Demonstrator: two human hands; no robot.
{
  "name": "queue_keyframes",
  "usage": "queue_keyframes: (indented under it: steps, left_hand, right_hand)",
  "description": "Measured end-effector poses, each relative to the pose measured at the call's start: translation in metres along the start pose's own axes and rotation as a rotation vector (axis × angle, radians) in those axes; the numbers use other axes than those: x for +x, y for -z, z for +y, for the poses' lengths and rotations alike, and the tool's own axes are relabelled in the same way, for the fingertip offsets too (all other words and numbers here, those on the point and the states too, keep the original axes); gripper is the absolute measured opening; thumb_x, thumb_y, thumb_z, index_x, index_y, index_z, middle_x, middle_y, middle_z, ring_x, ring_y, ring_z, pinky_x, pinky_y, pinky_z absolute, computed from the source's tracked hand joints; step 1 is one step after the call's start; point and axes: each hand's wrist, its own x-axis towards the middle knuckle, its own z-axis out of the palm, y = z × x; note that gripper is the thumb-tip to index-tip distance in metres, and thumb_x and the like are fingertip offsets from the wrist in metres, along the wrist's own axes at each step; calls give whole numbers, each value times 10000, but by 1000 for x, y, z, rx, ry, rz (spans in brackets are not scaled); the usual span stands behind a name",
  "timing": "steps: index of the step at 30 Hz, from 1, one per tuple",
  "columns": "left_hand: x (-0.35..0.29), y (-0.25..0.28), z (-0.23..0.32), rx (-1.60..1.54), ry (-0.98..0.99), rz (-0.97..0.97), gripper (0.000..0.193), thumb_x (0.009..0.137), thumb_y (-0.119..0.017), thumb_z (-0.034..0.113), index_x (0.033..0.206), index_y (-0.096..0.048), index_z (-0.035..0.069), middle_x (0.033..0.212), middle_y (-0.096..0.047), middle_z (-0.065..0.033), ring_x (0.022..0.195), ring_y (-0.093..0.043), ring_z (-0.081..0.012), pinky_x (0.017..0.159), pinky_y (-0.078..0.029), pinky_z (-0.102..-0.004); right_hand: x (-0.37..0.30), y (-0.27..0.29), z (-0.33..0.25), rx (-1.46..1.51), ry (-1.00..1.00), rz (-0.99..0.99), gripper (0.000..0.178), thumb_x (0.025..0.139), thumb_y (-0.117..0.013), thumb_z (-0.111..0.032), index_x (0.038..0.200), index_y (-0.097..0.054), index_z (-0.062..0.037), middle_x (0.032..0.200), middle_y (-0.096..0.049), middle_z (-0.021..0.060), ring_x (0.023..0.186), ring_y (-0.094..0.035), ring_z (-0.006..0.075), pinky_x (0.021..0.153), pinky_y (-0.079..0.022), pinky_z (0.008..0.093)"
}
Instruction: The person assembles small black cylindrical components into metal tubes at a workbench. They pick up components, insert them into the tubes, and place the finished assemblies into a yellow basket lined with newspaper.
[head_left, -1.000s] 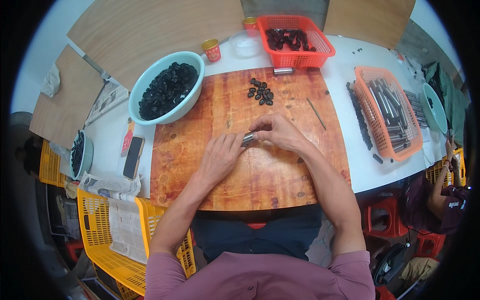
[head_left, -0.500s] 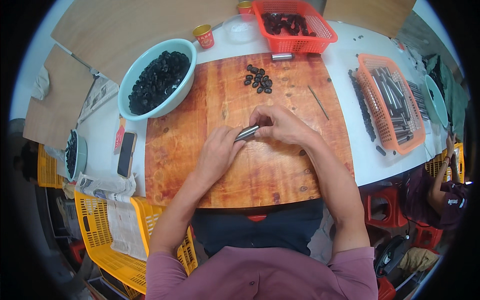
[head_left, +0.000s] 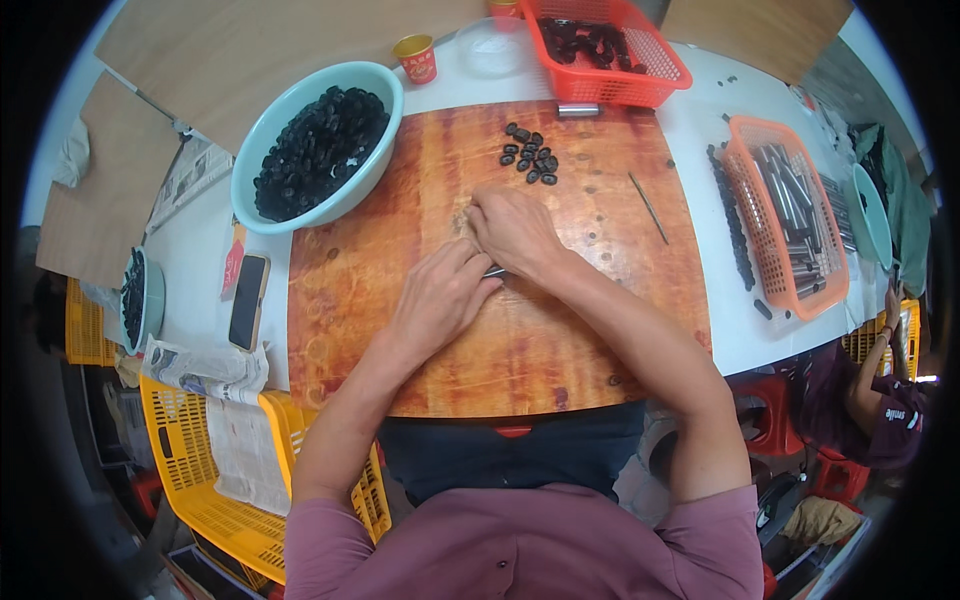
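My left hand [head_left: 442, 292] is closed around a short metal tube [head_left: 495, 271], and only a small shiny bit of it shows beside the thumb. My right hand [head_left: 515, 230] lies across the far side of the left, its fingers bent and turned down. Whatever those fingertips pinch is hidden behind the hand. Both hands are low over a brown-stained wooden board [head_left: 600, 340]. Beyond them on the board lies a loose group of small black oval plugs [head_left: 531, 155]. A thin metal rod [head_left: 648, 207] rests to the right.
A pale blue basin [head_left: 385, 165] of black parts stands at the left. At the back is a red basket [head_left: 660, 88] beside a metal tube [head_left: 578, 110]. An orange basket [head_left: 835, 275] holds metal tubes at right. A phone [head_left: 248, 303] lies left; a co-worker's arm [head_left: 868, 385] shows far right.
My right hand has moved left and over, now covering much of the tube that showed between the hands. My left hand still grips the tube. The whole view has shifted slightly.
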Motion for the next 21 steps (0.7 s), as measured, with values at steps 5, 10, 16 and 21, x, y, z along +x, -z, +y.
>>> queue_keyframes:
  steps: [5,10,16,21]
  left_hand:
    - [-5,-6,-9,-111,91,10,254,844,-769,144,1052,-686,23,932,-617,-132,899,-621,-333,801,-514,-424]
    - [-5,0,-9,-127,85,18,285,824,-789,132,1062,-687,13,915,-608,-128,894,-611,-331,804,-511,-416]
    - [0,4,-7,-110,96,-9,275,825,-794,123,1050,-682,10,913,-616,-135,841,-626,-333,741,-516,-401]
    - [-1,2,-11,-96,86,-9,303,806,-800,123,1048,-668,-3,917,-601,-126,840,-611,-322,735,-509,-402]
  right_hand:
    - [-5,1,2,28,-32,55,167,974,-551,-150,940,-603,5,907,-670,237,869,-653,435,758,-507,525]
    - [-6,-1,4,34,-29,85,130,986,-560,-137,948,-574,-14,886,-657,215,858,-641,424,742,-497,513]
    - [-5,1,0,6,-25,114,107,976,-575,-123,938,-574,-23,853,-655,200,821,-644,409,718,-499,503]
    - [-3,-1,-2,8,-23,103,81,966,-595,-109,941,-586,-32,839,-661,192,800,-646,397,709,-500,492]
